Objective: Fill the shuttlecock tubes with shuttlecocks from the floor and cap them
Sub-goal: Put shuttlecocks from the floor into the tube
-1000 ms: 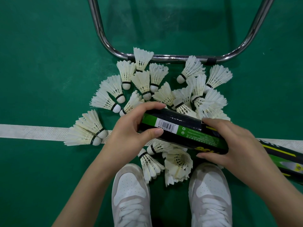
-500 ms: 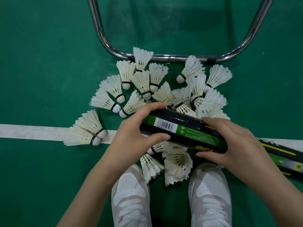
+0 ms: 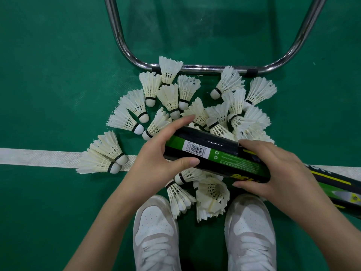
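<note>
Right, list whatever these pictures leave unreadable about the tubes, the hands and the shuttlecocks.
Head view only:
- Left end of the held tube: covered by the left hand, so capped or open is unknown.
- Tube contents: opaque wall hides them.
- Second tube: cut off by the right edge, partly under the right hand.
- Shuttlecocks beneath the tube and hands: hidden, so no full count.
- Small label print: too small.

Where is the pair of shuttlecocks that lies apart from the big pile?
In the head view, the pair of shuttlecocks lies on the white line, left of the left hand and the pile.
</note>
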A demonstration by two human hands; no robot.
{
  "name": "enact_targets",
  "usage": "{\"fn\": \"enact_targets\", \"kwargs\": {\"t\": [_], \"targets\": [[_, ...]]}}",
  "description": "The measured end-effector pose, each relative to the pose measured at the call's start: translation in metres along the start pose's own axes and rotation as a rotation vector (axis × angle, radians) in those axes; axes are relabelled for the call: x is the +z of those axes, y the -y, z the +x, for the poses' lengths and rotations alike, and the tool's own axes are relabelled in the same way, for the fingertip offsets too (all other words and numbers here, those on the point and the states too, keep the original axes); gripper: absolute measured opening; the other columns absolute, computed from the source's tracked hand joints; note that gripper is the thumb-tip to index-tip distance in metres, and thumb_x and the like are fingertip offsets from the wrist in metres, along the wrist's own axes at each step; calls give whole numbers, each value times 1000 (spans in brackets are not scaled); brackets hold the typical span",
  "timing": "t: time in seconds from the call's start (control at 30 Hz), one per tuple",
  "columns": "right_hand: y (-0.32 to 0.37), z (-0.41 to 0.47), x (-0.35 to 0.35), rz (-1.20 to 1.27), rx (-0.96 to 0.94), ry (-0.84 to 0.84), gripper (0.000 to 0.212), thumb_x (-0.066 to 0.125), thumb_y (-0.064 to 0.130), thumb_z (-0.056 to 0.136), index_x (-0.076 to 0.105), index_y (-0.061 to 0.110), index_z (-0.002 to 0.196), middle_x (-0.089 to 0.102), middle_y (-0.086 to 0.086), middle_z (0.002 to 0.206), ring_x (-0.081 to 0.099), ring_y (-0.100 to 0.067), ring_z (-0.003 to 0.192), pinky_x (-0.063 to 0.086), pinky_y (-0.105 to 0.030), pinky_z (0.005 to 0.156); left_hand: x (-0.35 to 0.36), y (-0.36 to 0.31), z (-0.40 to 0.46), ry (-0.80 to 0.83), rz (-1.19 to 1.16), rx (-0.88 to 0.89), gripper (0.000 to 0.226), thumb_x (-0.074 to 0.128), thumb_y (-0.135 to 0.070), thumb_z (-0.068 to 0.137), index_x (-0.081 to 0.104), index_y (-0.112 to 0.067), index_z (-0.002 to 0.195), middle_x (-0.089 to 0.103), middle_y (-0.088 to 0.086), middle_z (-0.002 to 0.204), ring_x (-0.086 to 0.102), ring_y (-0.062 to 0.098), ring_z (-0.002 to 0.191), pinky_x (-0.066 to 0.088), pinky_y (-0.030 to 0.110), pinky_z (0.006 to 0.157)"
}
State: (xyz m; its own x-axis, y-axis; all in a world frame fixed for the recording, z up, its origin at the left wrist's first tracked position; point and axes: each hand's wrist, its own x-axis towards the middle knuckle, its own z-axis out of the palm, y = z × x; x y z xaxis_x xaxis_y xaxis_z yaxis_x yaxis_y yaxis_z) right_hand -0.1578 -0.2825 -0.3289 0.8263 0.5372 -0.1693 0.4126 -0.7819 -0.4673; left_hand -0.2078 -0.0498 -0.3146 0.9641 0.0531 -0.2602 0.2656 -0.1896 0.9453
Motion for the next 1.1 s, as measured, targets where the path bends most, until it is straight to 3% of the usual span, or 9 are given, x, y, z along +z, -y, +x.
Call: {"fn": "enact_targets", "kwargs": {"t": [0.13, 0.3, 0.37, 0.5, 0.63, 0.8, 1.1], "targets": [[0, 1, 0, 21, 12, 16, 73, 50, 66, 62, 42, 31, 126, 58, 6, 115, 58, -23, 100, 46, -41, 85, -3, 3, 1, -39, 31, -11, 71, 76, -25, 65, 46, -44, 127, 54, -30, 122, 52, -14, 111, 40, 5, 89], [-3, -1, -4, 22, 58, 17, 73, 57, 63, 59, 44, 33, 125, 58, 8, 116, 57, -23, 102, 44, -40, 84, -14, 13, 4, -105, 24, -40, 62, 71, -43, 61, 49, -50, 118, 70, -10, 100, 64, 6, 101, 45, 25, 96], [-6, -2, -6, 8, 82, 24, 74, 65, 58, 58, 45, 34, 125, 58, 8, 115, 57, -23, 101, 44, -40, 83, -21, 19, 9, -157, 13, -56, 49, 64, -45, 69, 52, -46, 116, 69, -12, 100, 64, 4, 101, 46, 22, 93], [-10, -3, -9, -24, 106, 30, 75, 72, 53, 57, 46, 32, 125, 59, 6, 112, 57, -23, 98, 43, -39, 80, -31, 34, 29, -240, 113, -47, 31, 52, -38, 89, 53, -37, 120, 62, -15, 113, 56, -5, 107, 42, 7, 87], [-9, -3, -7, -20, 89, 27, 76, 74, 51, 57, 46, 32, 125, 60, 6, 112, 58, -23, 97, 44, -37, 78, -33, 56, 53, -267, 359, 13, 34, 57, -7, 92, 60, -27, 120, 51, -9, 127, 47, 8, 121, 39, 31, 105], [-9, -3, -6, -26, 71, 23, 76, 76, 49, 57, 47, 31, 125, 60, 5, 113, 58, -24, 98, 43, -36, 77, -35, 73, 65, -223, 510, -19, 39, 58, -3, 90, 59, -21, 125, 42, 4, 144, 37, 21, 135, 32, 36, 111], [-11, -5, -6, 3, 79, 35, 76, 76, 49, 58, 45, 32, 125, 59, 5, 115, 57, -23, 100, 46, -40, 81, -31, 71, 55, -292, 501, -19, 20, 65, -18, 88, 63, -23, 107, 55, -4, 116, 57, 17, 101, 51, 43, 87]]}}
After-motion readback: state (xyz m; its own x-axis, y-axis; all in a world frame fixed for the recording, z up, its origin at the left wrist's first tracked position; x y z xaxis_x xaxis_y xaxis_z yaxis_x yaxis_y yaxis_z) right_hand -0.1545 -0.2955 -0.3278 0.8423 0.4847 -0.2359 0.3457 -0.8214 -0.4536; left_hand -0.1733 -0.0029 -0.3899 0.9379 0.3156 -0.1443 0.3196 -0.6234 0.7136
